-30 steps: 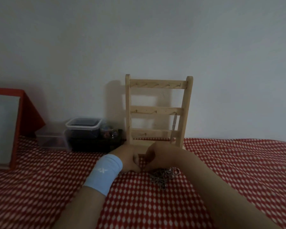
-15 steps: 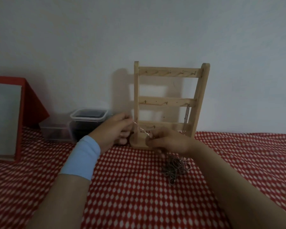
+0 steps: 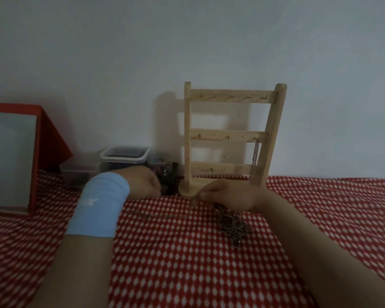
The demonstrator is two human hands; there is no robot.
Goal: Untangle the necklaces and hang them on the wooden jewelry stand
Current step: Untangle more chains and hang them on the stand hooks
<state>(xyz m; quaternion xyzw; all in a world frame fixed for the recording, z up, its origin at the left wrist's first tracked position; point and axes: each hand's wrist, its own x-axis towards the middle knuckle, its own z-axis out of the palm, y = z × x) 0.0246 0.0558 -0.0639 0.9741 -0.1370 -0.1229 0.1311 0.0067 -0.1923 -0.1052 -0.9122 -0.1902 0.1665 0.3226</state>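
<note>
Wooden jewelry stand (image 3: 229, 138) sits centre-right against the wall, with one chain (image 3: 255, 161) hanging off the right end of its middle bar. Your right hand (image 3: 231, 196) is just in front of its base, fingers curled onto the tangled necklaces (image 3: 233, 227) piled on the red checked cloth (image 3: 187, 263). Your left hand (image 3: 142, 183), centre-left, is curled too, but can't tell if it's holding anything.

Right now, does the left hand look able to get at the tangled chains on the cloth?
Probably yes. Nothing stands between the left hand and the tangled chains on the cloth. The right hand, apparently pinching a strand, covers only the tangle's upper end.
</note>
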